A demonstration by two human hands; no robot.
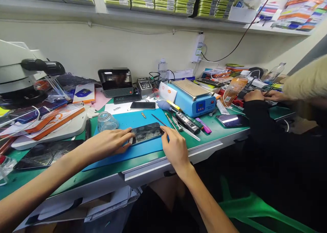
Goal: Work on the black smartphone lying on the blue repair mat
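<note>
A dark phone (147, 133) lies face up on a blue work mat (133, 148) on the green bench. My left hand (108, 142) rests on the mat with its fingers stretched flat, fingertips touching the phone's left end. My right hand (175, 148) lies at the phone's right end, fingers curled against its edge. Thin tweezers (158, 120) lie just behind the phone.
A blue heating station (194, 98), a small glass jar (106, 121), a second phone (142, 105), a small screen unit (116, 81) and hand tools (187, 122) crowd the bench. A microscope (22, 76) stands left. Another person's hands (263, 96) work at the right.
</note>
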